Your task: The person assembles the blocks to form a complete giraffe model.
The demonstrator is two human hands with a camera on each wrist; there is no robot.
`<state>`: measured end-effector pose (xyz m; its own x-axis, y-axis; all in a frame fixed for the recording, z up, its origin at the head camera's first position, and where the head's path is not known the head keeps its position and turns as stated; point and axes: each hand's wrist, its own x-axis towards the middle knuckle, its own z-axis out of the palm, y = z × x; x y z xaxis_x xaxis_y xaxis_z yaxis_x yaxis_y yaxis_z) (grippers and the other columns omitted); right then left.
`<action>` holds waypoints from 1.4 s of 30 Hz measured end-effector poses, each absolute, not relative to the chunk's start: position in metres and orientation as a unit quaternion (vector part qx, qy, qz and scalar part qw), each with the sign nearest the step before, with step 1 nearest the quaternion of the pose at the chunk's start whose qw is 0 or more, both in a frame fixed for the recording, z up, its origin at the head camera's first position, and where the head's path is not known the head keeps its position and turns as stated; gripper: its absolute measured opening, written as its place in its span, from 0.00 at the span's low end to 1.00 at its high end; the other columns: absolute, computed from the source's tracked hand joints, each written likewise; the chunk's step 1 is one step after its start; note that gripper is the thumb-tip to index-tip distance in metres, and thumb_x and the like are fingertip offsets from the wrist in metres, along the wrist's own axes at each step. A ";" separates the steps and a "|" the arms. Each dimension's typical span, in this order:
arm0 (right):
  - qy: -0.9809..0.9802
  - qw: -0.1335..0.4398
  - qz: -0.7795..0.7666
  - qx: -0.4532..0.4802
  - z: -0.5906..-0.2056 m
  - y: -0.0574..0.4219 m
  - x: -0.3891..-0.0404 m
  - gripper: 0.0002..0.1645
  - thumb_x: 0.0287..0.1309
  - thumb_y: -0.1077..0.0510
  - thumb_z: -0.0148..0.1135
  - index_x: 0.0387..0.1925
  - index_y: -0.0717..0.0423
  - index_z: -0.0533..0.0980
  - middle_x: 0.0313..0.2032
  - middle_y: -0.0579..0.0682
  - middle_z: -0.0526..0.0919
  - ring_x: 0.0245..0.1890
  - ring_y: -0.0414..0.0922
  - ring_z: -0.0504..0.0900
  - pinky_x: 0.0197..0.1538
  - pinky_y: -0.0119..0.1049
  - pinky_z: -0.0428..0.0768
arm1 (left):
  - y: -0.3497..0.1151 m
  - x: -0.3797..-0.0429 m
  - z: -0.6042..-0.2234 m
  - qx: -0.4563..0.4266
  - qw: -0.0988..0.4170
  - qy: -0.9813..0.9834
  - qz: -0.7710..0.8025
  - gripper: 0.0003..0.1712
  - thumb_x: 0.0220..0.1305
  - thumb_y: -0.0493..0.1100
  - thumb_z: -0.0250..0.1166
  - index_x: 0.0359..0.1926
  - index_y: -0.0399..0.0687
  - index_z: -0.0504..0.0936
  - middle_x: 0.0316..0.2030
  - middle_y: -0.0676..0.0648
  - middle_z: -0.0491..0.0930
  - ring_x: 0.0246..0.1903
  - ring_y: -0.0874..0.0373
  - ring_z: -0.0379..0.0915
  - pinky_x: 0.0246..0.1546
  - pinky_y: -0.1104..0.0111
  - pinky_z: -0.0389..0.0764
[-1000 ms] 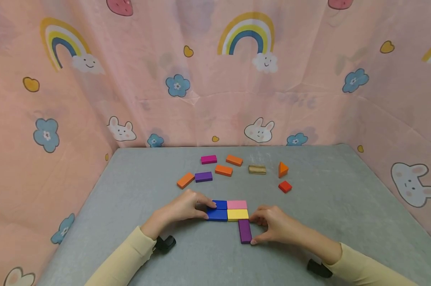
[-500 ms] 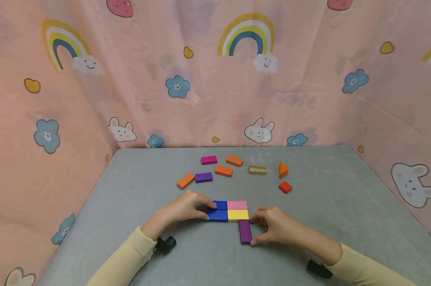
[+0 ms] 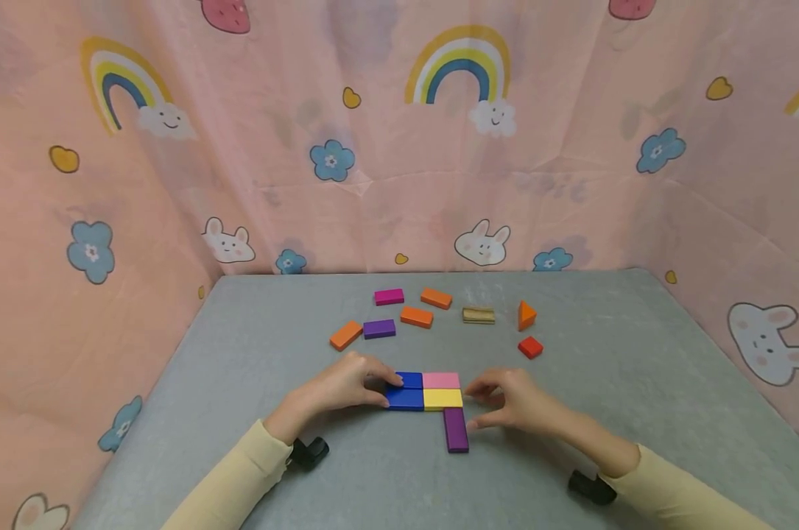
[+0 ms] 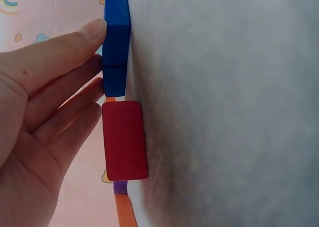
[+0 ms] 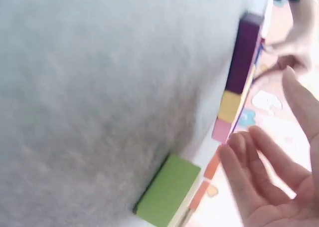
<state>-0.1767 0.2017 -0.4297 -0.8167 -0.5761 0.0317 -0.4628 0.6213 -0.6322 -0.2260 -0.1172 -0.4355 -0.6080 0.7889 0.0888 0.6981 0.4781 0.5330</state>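
Note:
My left hand (image 3: 339, 383) touches the left end of two blue blocks, the nearer blue block (image 3: 406, 400) and the farther blue block (image 3: 410, 380). In the left wrist view its thumb and fingertips rest along the blue side (image 4: 116, 42). Against them lie a pink block (image 3: 441, 380) and a yellow block (image 3: 442, 399), all flat and flush. A dark purple block (image 3: 456, 430) points toward me from the yellow one's right end. My right hand (image 3: 521, 401) hovers just right of these blocks, thumb and fingers parted, holding nothing.
A red block (image 4: 124, 139) stands beside my left hand and a green block (image 5: 169, 189) near my right. Farther back lie orange blocks (image 3: 416, 317), a violet block (image 3: 379, 329), a magenta block (image 3: 389, 297), a wooden block (image 3: 479, 316), an orange triangle (image 3: 526, 316) and a small red block (image 3: 530, 347).
My right hand has come away from the dark purple block, its thumb lifting off the near corner and moving back. The left hand and the joined blocks stay put.

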 end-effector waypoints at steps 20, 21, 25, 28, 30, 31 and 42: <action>0.890 0.078 -0.295 -0.338 -0.434 0.181 -0.190 0.35 0.45 0.47 0.74 0.56 0.53 0.76 0.55 0.49 0.80 0.57 0.48 0.78 0.55 0.44 0.77 | -0.114 -0.229 -0.433 0.431 0.088 0.856 0.273 0.21 0.53 0.44 0.72 0.50 0.52 0.84 0.47 0.55 0.83 0.50 0.64 0.76 0.52 0.67 0.77; 0.892 0.080 -0.290 -0.338 -0.434 0.181 -0.190 0.35 0.45 0.47 0.74 0.56 0.52 0.77 0.55 0.49 0.80 0.57 0.48 0.78 0.55 0.44 0.77 | -0.114 -0.230 -0.433 0.430 0.091 0.856 0.273 0.21 0.53 0.44 0.72 0.50 0.52 0.84 0.47 0.55 0.83 0.50 0.64 0.76 0.53 0.68 0.77; 0.896 0.083 -0.280 -0.335 -0.435 0.180 -0.190 0.34 0.45 0.48 0.74 0.56 0.51 0.77 0.56 0.50 0.80 0.57 0.48 0.77 0.56 0.45 0.76 | -0.115 -0.231 -0.433 0.429 0.103 0.854 0.277 0.21 0.53 0.45 0.72 0.51 0.53 0.83 0.48 0.56 0.82 0.50 0.65 0.75 0.53 0.68 0.76; 0.897 0.085 -0.277 -0.333 -0.435 0.179 -0.191 0.34 0.45 0.48 0.74 0.56 0.51 0.77 0.56 0.50 0.79 0.58 0.48 0.77 0.57 0.46 0.76 | -0.117 -0.234 -0.432 0.428 0.106 0.847 0.298 0.21 0.54 0.44 0.72 0.51 0.52 0.83 0.48 0.56 0.82 0.50 0.65 0.75 0.53 0.67 0.76; 0.898 0.085 -0.276 -0.332 -0.434 0.179 -0.191 0.34 0.45 0.48 0.74 0.56 0.51 0.77 0.56 0.51 0.79 0.58 0.48 0.77 0.57 0.46 0.76 | -0.119 -0.237 -0.430 0.425 0.095 0.840 0.323 0.20 0.54 0.43 0.71 0.50 0.51 0.83 0.48 0.55 0.83 0.50 0.64 0.76 0.53 0.65 0.77; 0.898 0.084 -0.277 -0.332 -0.434 0.179 -0.191 0.34 0.45 0.48 0.74 0.56 0.51 0.77 0.56 0.51 0.79 0.58 0.48 0.77 0.56 0.47 0.76 | -0.120 -0.238 -0.428 0.425 0.081 0.836 0.336 0.20 0.54 0.43 0.71 0.50 0.50 0.84 0.47 0.54 0.83 0.50 0.64 0.76 0.53 0.63 0.77; 0.897 0.085 -0.282 -0.329 -0.435 0.179 -0.189 0.34 0.44 0.49 0.75 0.56 0.52 0.77 0.55 0.51 0.80 0.58 0.48 0.77 0.56 0.45 0.77 | -0.172 -0.274 -0.416 0.286 0.030 0.869 0.403 0.24 0.53 0.40 0.72 0.53 0.46 0.81 0.51 0.46 0.81 0.56 0.46 0.73 0.59 0.52 0.72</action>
